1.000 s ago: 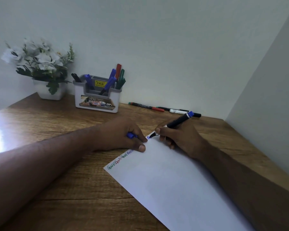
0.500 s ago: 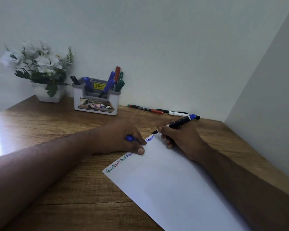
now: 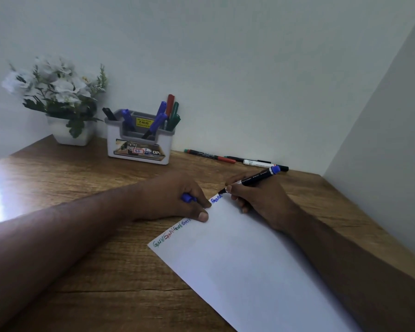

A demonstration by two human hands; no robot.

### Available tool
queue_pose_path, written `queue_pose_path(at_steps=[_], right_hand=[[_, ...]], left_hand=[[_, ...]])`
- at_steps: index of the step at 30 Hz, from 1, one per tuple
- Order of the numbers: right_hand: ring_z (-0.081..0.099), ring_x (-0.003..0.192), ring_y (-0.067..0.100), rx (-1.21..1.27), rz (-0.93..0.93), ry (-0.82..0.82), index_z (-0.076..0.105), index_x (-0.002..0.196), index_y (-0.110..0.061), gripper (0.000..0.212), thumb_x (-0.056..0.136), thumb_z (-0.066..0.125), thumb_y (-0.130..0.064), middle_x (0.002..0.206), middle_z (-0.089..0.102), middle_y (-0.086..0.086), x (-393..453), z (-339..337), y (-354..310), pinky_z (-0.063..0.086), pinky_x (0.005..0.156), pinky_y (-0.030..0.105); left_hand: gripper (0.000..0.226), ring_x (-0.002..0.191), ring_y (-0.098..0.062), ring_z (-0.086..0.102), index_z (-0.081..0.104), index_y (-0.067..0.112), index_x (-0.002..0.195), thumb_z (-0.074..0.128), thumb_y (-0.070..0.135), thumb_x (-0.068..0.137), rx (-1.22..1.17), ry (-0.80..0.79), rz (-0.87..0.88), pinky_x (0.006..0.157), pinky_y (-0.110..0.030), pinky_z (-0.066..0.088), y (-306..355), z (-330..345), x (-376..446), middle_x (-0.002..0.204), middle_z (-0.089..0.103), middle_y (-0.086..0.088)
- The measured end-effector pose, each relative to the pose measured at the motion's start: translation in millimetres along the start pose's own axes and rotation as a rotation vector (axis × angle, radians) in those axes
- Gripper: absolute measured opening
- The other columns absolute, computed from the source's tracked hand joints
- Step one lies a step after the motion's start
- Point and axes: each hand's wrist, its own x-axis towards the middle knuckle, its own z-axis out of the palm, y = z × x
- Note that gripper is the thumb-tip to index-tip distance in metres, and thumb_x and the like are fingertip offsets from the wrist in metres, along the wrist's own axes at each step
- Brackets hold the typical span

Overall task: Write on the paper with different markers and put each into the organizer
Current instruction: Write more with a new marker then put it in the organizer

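Right hand (image 3: 259, 200) grips black marker (image 3: 254, 179) with blue end, tip touching far corner of paper (image 3: 244, 267) at end of blue word. Left hand (image 3: 175, 197) curled round blue cap (image 3: 187, 197), thumb pressing paper's top edge. Paper lies angled on wooden desk (image 3: 82, 183); row of green, red and blue words along top edge. Organizer (image 3: 139, 142) at rear by wall, several markers standing in it. Three loose markers (image 3: 235, 160) on desk near wall, right of organizer. Flower pot (image 3: 70, 135) left of organizer.
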Motion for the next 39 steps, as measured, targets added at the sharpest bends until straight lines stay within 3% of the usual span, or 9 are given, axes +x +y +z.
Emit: queue_pose_path(at_steps=[5, 9, 14, 17, 22, 27, 32, 37, 39], right_hand=[[0.040, 0.043, 0.017, 0.175, -0.031, 0.073, 0.065, 0.083, -0.011, 0.010, 0.082, 0.069, -0.003, 0.057, 0.055, 0.004, 1, -3, -4, 0.032, 0.039, 0.022], [0.035, 0.041, 0.011, 0.357, -0.043, 0.115, 0.058, 0.082, -0.014, 0.017, 0.082, 0.067, 0.001, 0.054, 0.044, 0.003, 2, -9, -15, 0.023, 0.040, 0.020], [0.038, 0.041, 0.009, 0.534, -0.037, -0.005, 0.065, 0.095, 0.002, 0.017, 0.092, 0.051, -0.008, 0.072, 0.065, 0.006, -5, -6, -27, 0.025, 0.036, 0.018], [0.035, 0.037, 0.009, 0.522, -0.033, -0.016, 0.063, 0.100, 0.004, 0.018, 0.092, 0.051, -0.007, 0.081, 0.067, 0.014, -7, 1, -29, 0.022, 0.036, 0.015], [0.035, 0.034, 0.010, 0.441, -0.043, -0.007, 0.063, 0.082, -0.009, 0.011, 0.087, 0.059, 0.000, 0.067, 0.068, 0.012, -9, 4, -28, 0.021, 0.039, 0.014], [0.035, 0.037, 0.011, 0.304, -0.032, -0.006, 0.070, 0.096, -0.004, 0.015, 0.081, 0.070, -0.006, 0.089, 0.061, 0.039, -9, 9, -25, 0.022, 0.040, 0.016], [0.032, 0.038, 0.012, 0.297, -0.037, -0.035, 0.072, 0.097, -0.004, 0.020, 0.077, 0.073, -0.006, 0.084, 0.059, 0.030, -9, 7, -25, 0.020, 0.041, 0.017], [0.027, 0.043, 0.016, 0.263, -0.066, -0.083, 0.072, 0.094, 0.000, 0.020, 0.075, 0.074, -0.003, 0.056, 0.056, 0.005, -13, 10, -28, 0.019, 0.043, 0.020], [0.026, 0.043, 0.015, 0.243, -0.073, -0.107, 0.073, 0.094, -0.003, 0.020, 0.074, 0.075, -0.003, 0.059, 0.051, 0.010, -14, 16, -29, 0.021, 0.043, 0.020]], left_hand=[[0.036, 0.094, 0.005, 0.058, 0.070, 0.040, 0.106, 0.067, 0.055, 0.074, -0.070, 0.029, -0.002, 0.080, -0.015, 0.045, 0, -1, -3, 0.110, 0.064, 0.021], [0.032, 0.063, -0.006, 0.050, 0.070, 0.043, 0.086, 0.043, 0.058, 0.089, -0.384, 0.207, -0.045, 0.064, -0.025, 0.041, 1, -5, -7, 0.070, 0.057, 0.006], [0.023, 0.063, -0.013, 0.052, 0.056, 0.030, 0.118, 0.052, 0.026, 0.096, -0.630, 0.240, -0.026, 0.057, -0.026, 0.043, -8, -8, -7, 0.076, 0.057, -0.003], [0.027, 0.062, -0.016, 0.052, 0.062, 0.018, 0.113, 0.062, 0.021, 0.086, -0.745, 0.264, -0.002, 0.052, -0.024, 0.044, -9, -8, -8, 0.076, 0.064, -0.004], [0.027, 0.060, -0.016, 0.053, 0.071, 0.014, 0.096, 0.063, 0.028, 0.074, -0.813, 0.299, -0.043, 0.048, -0.021, 0.045, -9, -10, -7, 0.086, 0.073, -0.006], [0.018, 0.058, -0.015, 0.053, 0.072, 0.014, 0.095, 0.061, 0.021, 0.083, -0.820, 0.310, -0.053, 0.047, -0.021, 0.045, -9, -9, -6, 0.091, 0.074, -0.009], [0.028, 0.054, -0.015, 0.052, 0.073, 0.013, 0.097, 0.061, 0.029, 0.077, -0.844, 0.322, -0.052, 0.045, -0.021, 0.043, -8, -9, -5, 0.091, 0.072, -0.013], [0.029, 0.048, -0.014, 0.048, 0.067, 0.007, 0.089, 0.049, 0.028, 0.095, -0.822, 0.283, -0.057, 0.044, -0.022, 0.038, -4, -9, -6, 0.067, 0.065, -0.006], [0.034, 0.047, -0.014, 0.043, 0.063, 0.007, 0.082, 0.046, 0.032, 0.097, -0.779, 0.255, -0.048, 0.045, -0.024, 0.034, 0, -8, -8, 0.061, 0.057, -0.005]])
